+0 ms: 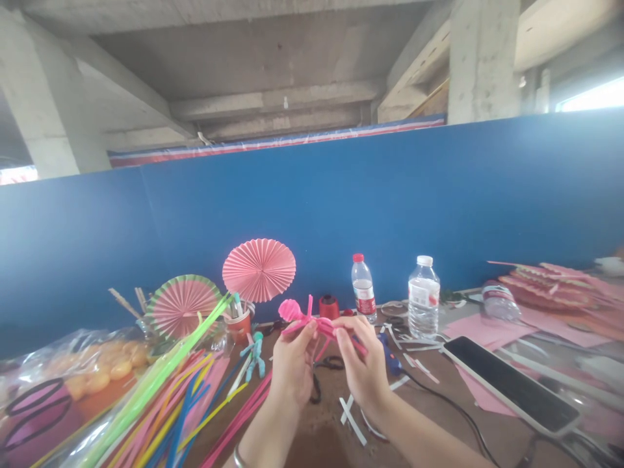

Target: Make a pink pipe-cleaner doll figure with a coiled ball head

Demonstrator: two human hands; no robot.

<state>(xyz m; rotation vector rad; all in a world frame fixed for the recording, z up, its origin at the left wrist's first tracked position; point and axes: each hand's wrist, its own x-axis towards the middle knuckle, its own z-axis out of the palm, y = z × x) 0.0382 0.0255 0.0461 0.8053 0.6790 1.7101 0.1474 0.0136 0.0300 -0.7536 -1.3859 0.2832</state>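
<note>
A pink figure of bent fuzzy stems (314,320), with a rounded coiled end at its left, is held up above the middle of the brown table. My left hand (295,361) pinches it near the rounded end. On its right part, the fingers of my right hand (359,351) are closed, with pink stem ends sticking out around them. The two hands are close together but apart. A light blue stem figure (255,357) stands left of my left hand.
Colourful stems (180,416) lie at the left, near pink paper fans (259,270). Two bottles (364,289) (424,299) stand behind my right hand. White strips (353,419), a cable and a phone (511,383) lie at the right. A blue partition (312,214) rises behind.
</note>
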